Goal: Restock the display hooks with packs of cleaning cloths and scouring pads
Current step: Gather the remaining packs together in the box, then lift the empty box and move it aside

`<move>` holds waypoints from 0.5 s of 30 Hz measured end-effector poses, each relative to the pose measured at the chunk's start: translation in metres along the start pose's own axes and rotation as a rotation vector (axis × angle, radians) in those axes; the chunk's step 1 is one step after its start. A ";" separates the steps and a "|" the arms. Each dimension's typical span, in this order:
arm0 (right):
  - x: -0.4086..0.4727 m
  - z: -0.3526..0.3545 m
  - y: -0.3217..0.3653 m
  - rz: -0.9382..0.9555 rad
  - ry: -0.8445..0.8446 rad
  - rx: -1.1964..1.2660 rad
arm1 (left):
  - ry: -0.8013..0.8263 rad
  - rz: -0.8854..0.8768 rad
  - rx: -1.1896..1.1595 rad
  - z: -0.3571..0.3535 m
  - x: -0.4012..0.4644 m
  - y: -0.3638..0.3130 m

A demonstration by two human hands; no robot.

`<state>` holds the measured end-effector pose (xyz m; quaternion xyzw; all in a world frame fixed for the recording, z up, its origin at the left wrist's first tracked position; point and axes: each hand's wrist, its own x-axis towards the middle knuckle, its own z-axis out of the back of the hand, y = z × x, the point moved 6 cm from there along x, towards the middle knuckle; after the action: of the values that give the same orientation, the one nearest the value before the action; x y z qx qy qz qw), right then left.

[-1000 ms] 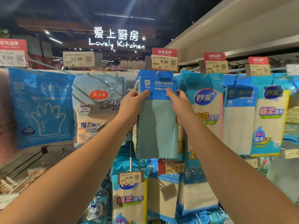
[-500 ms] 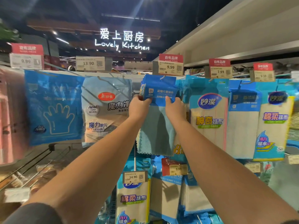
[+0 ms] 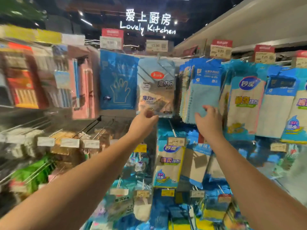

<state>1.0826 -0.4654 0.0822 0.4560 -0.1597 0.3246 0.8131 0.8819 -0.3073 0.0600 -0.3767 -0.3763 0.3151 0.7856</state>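
Observation:
A pack of teal cleaning cloth [image 3: 205, 90] with a blue header card hangs on its hook at the front of several like packs. My right hand [image 3: 209, 121] is just below it, fingers spread and loose, the fingertips near or brushing the cloth's lower edge. My left hand [image 3: 144, 121] hovers lower left, under a grey magic sponge pack [image 3: 157, 87], fingers loosely curled and holding nothing. The whole view is blurred by motion.
A blue glove pack [image 3: 118, 82] hangs left of the sponge pack. White and blue cloth packs [image 3: 245, 103] hang to the right, with price tags [image 3: 220, 49] above. More cloth packs [image 3: 169, 165] and bare metal hooks [image 3: 89, 125] are below; pink and red goods [image 3: 83, 90] hang far left.
Both hands have let go of the teal cloth pack, which now hangs on the hook, and have dropped lower. The camera has swung left, showing more of the left shelves.

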 end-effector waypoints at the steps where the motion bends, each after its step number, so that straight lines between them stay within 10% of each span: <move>1: -0.026 -0.014 0.010 0.006 0.069 0.028 | -0.004 0.030 0.026 0.020 -0.022 0.019; 15: -0.458 -0.240 0.218 0.213 1.112 0.069 | -0.236 0.691 0.221 0.345 -0.398 0.280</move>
<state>0.5885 -0.3567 -0.1612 0.2244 0.2580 0.6014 0.7221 0.3306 -0.3505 -0.1635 -0.3554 -0.2789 0.6414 0.6201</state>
